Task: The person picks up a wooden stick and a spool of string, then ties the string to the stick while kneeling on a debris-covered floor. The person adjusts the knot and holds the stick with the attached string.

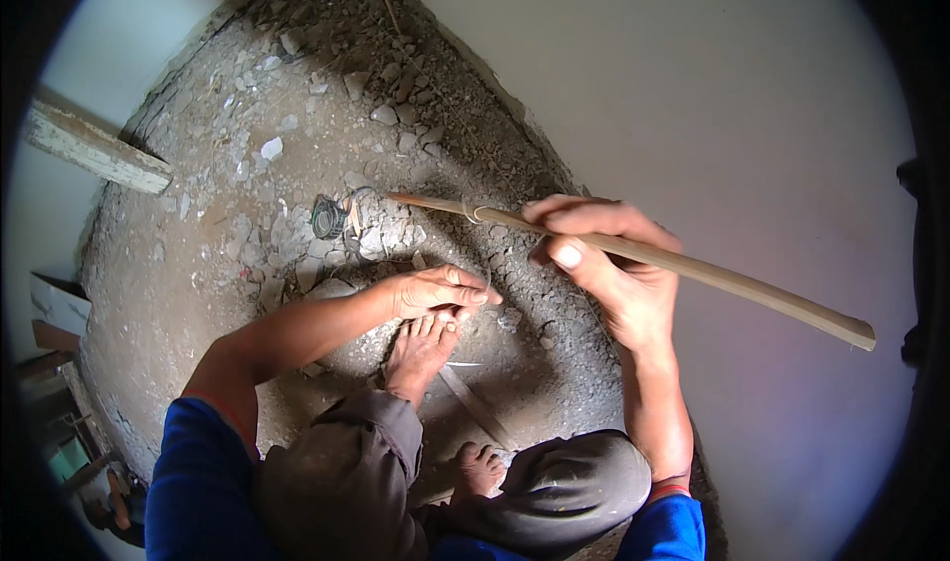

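Observation:
My right hand (623,264) is closed around a long, pale wooden stick (737,286), thumb and fingers gripping it near its middle. The stick slants from a narrow tip at the left to a thicker blunt end at the right, in front of the wall. Close to the tip, a thin pale loop (475,213) goes around it. Lower and to the left, my left hand (445,292) is closed in a pinch above my foot (420,353). A fine strand (489,270) shows at its fingertips; whether it joins the loop, I cannot tell.
Rubble and stone chips (396,116) cover the dirt floor. A small dark coil-like thing (329,217) lies ahead of my left hand. By my feet lie a flat strip (477,403) and a thin pale sliver (463,364). A plank (99,150) juts in from the left; a pale wall (772,145) rises at the right.

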Demonstrator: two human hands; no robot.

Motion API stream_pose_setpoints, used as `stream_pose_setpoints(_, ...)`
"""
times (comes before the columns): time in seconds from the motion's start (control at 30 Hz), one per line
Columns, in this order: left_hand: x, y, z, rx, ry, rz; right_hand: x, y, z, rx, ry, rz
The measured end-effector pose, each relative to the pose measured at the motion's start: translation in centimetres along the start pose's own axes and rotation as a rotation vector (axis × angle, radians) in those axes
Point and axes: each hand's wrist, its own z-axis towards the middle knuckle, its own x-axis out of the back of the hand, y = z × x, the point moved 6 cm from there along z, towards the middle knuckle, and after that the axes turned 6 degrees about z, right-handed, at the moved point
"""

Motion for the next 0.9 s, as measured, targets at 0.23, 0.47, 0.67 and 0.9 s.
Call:
stream_pose_setpoints(0.23,-2.9,6.3,1.9,-0.369,0.311,0.369,2.1,5.2,0.3,-0.277,0.238,-0.379)
stream_pose_setpoints(0.47,-5.6,8.5,2.3,-0.377,0.275,0.742,3.9,5.8,0.8,-0.186,0.237,-0.47)
stream_pose_setpoints(0.67,-8.0,13.0,1.4,-0.364,0.226,0.615,4.3,4.3,1.0,-0.068,0.262,-0.684)
stream_pose_setpoints(0.9,-7.0,16.0,-0.1,-0.355,0.197,1.087,5.6,1.3,1.3,0.009,0.412,-0.805)
